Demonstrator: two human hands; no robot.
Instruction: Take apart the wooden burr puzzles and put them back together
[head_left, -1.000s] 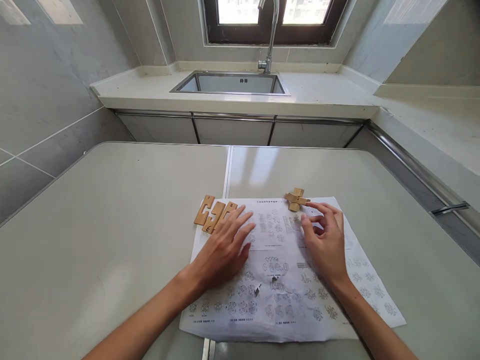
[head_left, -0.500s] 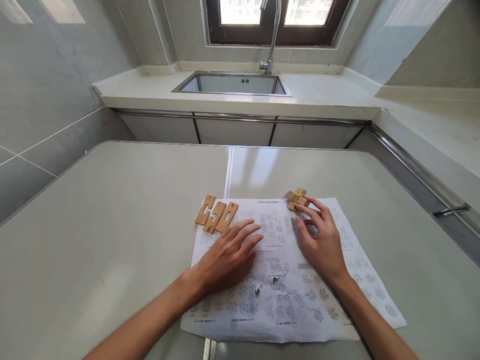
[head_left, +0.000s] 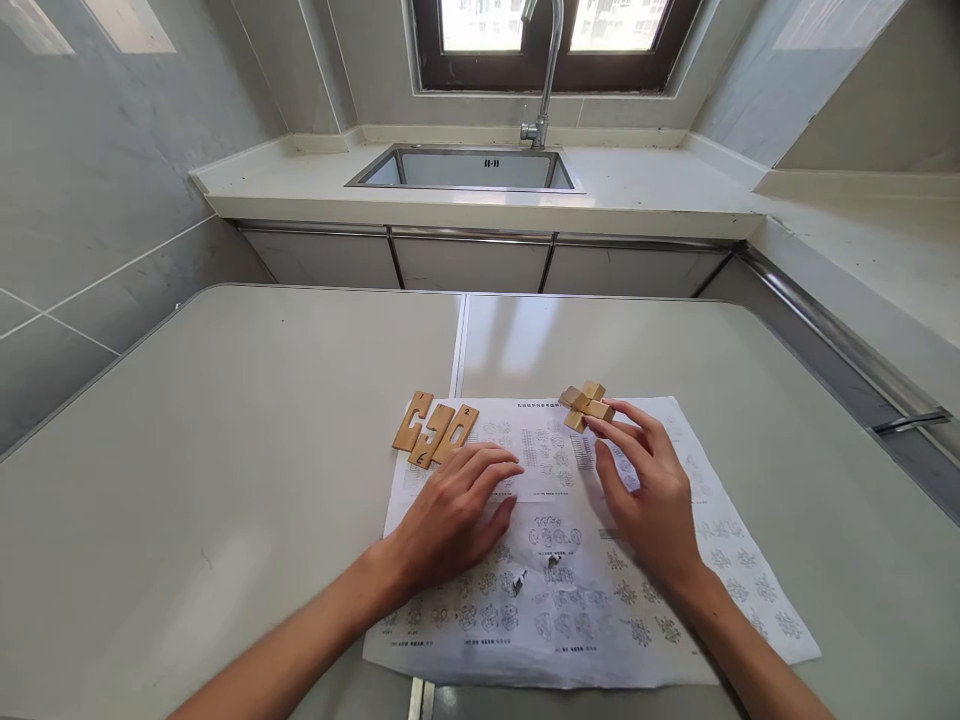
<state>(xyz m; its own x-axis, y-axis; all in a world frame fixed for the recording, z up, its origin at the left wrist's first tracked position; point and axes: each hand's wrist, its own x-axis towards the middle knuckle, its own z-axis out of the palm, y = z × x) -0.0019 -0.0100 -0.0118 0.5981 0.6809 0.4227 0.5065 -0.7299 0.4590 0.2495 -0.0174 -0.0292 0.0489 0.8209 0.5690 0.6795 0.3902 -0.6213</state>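
My left hand (head_left: 465, 505) hovers or rests over the printed sheet (head_left: 645, 560), fingers loosely apart and holding nothing. Just beyond its knuckles lie three flat wooden puzzle pieces in a slanted row: one marked 1 (head_left: 406, 428), a middle one with a notch (head_left: 429, 442), and one marked 2 (head_left: 463, 425) with a slot. At the sheet's far edge sits a wooden burr puzzle (head_left: 589, 403), its blocks crossing one another. My right hand (head_left: 652, 485) reaches to it with fingers spread, fingertips against or very near its right side, not wrapped round it.
A large pale table (head_left: 225, 480) with a centre seam carries everything. Behind it is a white counter (head_left: 652, 178) with a sink (head_left: 480, 190) and a tap (head_left: 550, 80) under a window. Tiled walls stand left and right. The sheet has small torn holes.
The burr puzzle has shifted a little to the left and turned slightly. My right hand's fingers have straightened somewhat, with the thumb lower. My left hand has hardly moved.
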